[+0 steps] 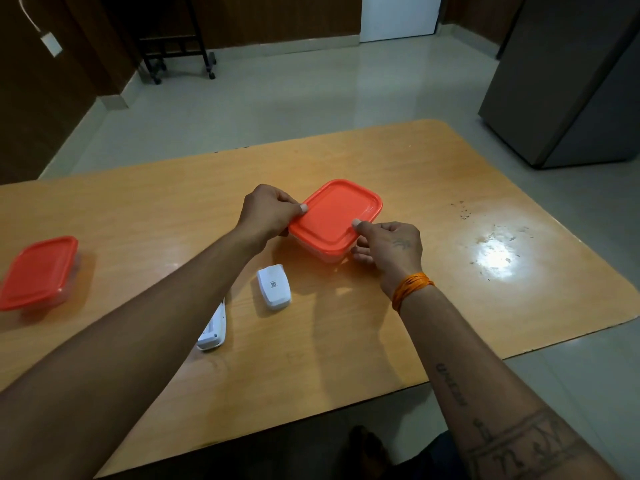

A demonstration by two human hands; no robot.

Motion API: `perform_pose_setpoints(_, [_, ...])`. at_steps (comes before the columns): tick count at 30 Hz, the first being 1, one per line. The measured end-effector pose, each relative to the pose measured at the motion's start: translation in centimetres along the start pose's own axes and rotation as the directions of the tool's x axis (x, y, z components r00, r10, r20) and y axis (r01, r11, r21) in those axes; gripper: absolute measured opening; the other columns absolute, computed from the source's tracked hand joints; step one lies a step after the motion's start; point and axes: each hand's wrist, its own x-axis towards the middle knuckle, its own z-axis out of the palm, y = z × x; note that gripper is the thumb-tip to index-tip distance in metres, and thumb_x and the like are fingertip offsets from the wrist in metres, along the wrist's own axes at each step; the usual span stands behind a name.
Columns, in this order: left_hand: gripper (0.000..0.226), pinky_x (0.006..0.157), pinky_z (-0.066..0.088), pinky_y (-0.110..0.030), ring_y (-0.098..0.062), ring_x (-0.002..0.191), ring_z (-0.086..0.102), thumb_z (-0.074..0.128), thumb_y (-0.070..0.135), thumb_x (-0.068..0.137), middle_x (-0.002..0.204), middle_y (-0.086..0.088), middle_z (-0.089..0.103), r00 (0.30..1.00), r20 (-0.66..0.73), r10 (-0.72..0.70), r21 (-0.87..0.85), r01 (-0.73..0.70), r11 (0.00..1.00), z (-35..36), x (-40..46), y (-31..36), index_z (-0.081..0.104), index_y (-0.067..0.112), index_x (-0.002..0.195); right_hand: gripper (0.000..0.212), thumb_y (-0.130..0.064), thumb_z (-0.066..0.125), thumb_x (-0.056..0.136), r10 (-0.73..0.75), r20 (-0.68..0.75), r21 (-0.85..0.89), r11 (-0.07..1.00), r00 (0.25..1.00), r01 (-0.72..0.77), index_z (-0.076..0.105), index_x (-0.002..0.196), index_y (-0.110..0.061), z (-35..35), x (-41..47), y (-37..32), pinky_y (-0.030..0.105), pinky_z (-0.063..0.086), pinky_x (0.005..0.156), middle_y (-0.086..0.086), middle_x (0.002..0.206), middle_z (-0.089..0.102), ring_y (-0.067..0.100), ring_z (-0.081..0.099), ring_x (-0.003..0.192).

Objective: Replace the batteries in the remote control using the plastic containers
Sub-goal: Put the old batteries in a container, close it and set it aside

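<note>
Grey cabinet (568, 84); wheeled black rack (176, 46) beyond table (381, 161).

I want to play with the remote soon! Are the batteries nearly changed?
Not yet. Done: the battery cover is off and lies beside the remote on the table. In hand: the left hand and right hand grip the middle container, its orange lid on. The other container sits closed at the left. No batteries show, so swapping them remains.

My view: both forearms bare, no sleeves. Right wrist wrapped in orange thread band (412, 289). Dark tattoo lettering along right forearm (450, 384), banded design nearer elbow, small mark on back of right hand (391, 245).
</note>
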Motion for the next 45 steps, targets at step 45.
perform_pose_setpoints(45, [0.066,0.065,0.044,-0.037,-0.028,0.072,0.059,0.042,0.068,0.1,0.071,-0.003,0.064,0.988,-0.13,-0.085,-0.167,0.063,0.984,0.1,-10.5,0.4,0.06,0.014,0.067,0.083,-0.096,0.027,0.08,-0.25,0.19,-0.258,0.92,0.949,0.294,0.056,0.071,-0.019,1.4,-2.7,0.1,0.046,0.048,0.065,0.003,0.073,0.061,0.03,0.06,0.072])
